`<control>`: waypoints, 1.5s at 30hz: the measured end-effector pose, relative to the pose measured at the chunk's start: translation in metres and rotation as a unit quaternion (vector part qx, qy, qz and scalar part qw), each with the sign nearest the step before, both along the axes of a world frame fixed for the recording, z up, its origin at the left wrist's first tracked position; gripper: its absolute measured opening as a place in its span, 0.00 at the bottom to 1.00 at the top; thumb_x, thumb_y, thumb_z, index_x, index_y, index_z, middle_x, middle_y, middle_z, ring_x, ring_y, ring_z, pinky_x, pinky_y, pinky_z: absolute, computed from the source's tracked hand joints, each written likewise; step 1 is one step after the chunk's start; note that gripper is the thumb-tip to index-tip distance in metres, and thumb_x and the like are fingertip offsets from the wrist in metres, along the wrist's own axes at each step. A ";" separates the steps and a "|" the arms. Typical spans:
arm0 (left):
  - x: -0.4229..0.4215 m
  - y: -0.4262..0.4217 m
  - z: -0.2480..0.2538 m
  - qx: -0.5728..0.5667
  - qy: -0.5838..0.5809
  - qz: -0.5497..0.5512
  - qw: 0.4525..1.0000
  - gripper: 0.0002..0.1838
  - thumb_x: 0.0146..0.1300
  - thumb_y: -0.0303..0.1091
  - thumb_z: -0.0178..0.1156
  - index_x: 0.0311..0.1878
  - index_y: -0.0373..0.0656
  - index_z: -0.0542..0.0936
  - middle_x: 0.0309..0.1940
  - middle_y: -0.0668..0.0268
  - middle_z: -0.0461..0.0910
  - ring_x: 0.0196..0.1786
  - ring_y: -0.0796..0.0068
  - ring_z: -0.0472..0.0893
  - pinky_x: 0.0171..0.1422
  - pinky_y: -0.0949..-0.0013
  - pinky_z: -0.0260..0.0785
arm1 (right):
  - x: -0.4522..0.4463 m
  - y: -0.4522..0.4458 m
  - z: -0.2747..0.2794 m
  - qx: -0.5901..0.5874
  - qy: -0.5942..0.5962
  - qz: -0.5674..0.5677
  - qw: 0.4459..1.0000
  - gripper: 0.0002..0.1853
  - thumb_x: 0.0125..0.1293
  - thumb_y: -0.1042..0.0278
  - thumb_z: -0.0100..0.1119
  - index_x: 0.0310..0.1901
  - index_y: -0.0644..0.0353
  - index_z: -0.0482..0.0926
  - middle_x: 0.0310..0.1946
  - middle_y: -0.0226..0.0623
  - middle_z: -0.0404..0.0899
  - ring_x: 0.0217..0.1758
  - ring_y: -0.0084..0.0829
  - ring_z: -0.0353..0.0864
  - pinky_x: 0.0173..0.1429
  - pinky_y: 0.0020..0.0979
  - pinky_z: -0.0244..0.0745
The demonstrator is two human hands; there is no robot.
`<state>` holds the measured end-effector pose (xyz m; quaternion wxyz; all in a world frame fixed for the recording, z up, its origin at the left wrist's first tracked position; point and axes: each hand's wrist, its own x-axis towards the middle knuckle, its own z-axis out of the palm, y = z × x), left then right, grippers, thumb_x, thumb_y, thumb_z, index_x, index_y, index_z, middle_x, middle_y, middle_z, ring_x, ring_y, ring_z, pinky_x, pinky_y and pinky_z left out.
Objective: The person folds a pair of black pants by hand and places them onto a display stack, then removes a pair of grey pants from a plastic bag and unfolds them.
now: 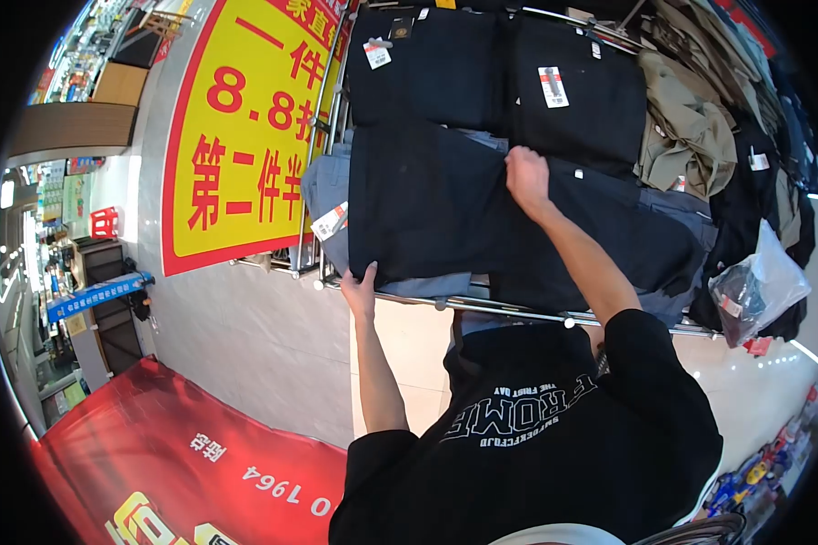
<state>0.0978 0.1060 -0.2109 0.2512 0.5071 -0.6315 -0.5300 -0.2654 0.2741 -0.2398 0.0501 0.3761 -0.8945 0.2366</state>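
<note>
A pair of folded black trousers lies in front of me on grey-blue garments on the display rack. My left hand grips its near left corner, thumb on top and fingers under the edge. At its far right edge, my right hand is closed on the cloth in a pinch. A white price tag shows on the grey-blue garment at the left. To the right, another dark garment is spread beside the trousers.
Folded black trousers with tags line the back of the rack. Crumpled khaki clothes and a plastic-bagged garment are at the right. A metal rail runs along the near edge. Left stands a yellow sign; a red banner lies below.
</note>
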 end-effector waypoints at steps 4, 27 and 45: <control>0.001 -0.003 0.008 0.036 -0.017 -0.017 0.999 0.13 0.57 0.30 0.68 0.40 0.30 0.80 0.33 0.64 0.82 0.35 0.81 0.78 0.41 0.75 0.70 | -0.028 -0.007 0.029 -0.049 0.036 -0.058 0.996 0.03 0.64 0.69 0.54 0.33 0.57 0.74 0.29 0.39 0.76 0.35 0.41 0.76 0.42 0.41 0.67; -0.012 0.026 0.029 -0.141 -0.432 0.010 0.891 0.28 0.56 0.53 0.64 0.54 0.44 0.75 0.38 0.50 0.83 0.45 0.46 0.81 0.48 0.49 0.72 | 0.099 0.211 0.024 -0.027 -0.081 -0.156 0.984 0.27 0.61 0.66 0.60 0.60 0.66 0.67 0.64 0.58 0.61 0.67 0.57 0.59 0.70 0.46 0.57; 0.017 0.005 0.030 0.112 -0.055 0.077 0.989 0.16 0.50 0.34 0.72 0.40 0.48 0.76 0.25 0.76 0.74 0.25 0.85 0.71 0.22 0.78 0.58 | 0.092 0.244 0.016 -0.084 -0.139 -0.107 0.981 0.29 0.58 0.68 0.62 0.62 0.61 0.67 0.66 0.52 0.60 0.68 0.52 0.59 0.71 0.43 0.58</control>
